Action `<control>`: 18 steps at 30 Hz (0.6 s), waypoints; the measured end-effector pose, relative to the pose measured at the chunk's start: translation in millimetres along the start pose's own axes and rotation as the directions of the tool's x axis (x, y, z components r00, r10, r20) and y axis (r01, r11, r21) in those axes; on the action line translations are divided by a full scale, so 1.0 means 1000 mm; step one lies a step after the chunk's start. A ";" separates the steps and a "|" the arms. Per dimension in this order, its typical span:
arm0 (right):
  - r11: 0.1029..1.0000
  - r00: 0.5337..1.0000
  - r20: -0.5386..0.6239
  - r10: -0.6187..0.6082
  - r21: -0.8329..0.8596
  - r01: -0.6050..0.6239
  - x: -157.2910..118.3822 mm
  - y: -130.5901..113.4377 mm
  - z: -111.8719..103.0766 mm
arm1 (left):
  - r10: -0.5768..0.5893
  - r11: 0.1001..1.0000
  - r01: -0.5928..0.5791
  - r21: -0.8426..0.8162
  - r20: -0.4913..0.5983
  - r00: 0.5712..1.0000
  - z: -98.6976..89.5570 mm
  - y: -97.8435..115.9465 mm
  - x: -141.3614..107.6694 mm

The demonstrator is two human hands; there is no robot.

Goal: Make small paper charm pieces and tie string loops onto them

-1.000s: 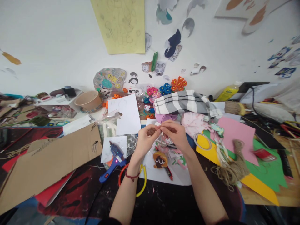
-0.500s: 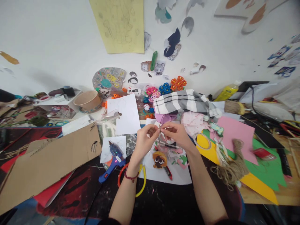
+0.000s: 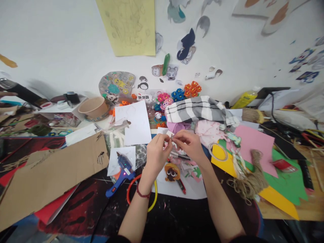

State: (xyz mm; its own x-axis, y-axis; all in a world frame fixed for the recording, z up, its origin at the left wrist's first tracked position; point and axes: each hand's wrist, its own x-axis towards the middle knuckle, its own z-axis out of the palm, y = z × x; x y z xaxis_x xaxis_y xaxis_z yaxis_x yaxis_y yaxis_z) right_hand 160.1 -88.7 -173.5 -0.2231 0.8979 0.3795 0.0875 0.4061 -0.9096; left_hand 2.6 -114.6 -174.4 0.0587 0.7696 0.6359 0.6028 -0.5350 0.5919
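Note:
My left hand (image 3: 158, 151) and my right hand (image 3: 187, 144) meet over the middle of the table, thumbs and fingertips pinched close together. Whatever lies between them is tiny and mostly hidden; I cannot make it out. Below the hands, a white paper sheet (image 3: 194, 193) carries paper scraps (image 3: 188, 167), an orange and brown cartoon cutout (image 3: 172, 172) with big eyes, and a red and black pen (image 3: 181, 186). A red and yellow ring (image 3: 155, 199) lies partly behind my left wrist. Left of it, a blue glue gun (image 3: 123, 173) rests with its nozzle over a small white paper.
Cardboard (image 3: 58, 172) covers the left side. To the right lie a tape roll (image 3: 218, 152), twine (image 3: 253, 180) and coloured sheets (image 3: 255, 145). Behind the hands are plaid cloth (image 3: 197, 111), pipe-cleaner flowers (image 3: 178, 95) and a clay-coloured bowl (image 3: 93, 107).
My hands remain pinched together, with the left wrist and fingers slightly turned. At the far left edge, a dark cylindrical object with a silver end has come into view, with part of a hand beside it.

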 end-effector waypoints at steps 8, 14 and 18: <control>0.978 0.991 -0.019 -0.136 -0.159 0.131 -0.004 -0.005 0.003 | 0.058 0.988 -0.044 0.145 -0.097 0.994 0.004 0.003 -0.006; 0.953 0.978 -0.002 -0.206 -0.229 0.200 -0.005 -0.007 0.006 | 0.068 0.986 -0.042 0.162 -0.157 0.985 0.010 0.001 -0.011; 0.964 0.983 -0.024 -0.179 -0.205 0.171 -0.006 -0.009 0.007 | 0.059 0.993 -0.045 0.105 -0.130 0.990 0.006 0.003 -0.007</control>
State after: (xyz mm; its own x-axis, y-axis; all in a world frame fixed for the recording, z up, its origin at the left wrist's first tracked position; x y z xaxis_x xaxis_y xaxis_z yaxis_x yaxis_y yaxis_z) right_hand 154.0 -98.8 -168.2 -0.2118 0.8142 0.5405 0.2449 0.5796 -0.7772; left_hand 8.8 -119.9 -180.1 -0.0097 0.6850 0.7285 0.6800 -0.5296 0.5070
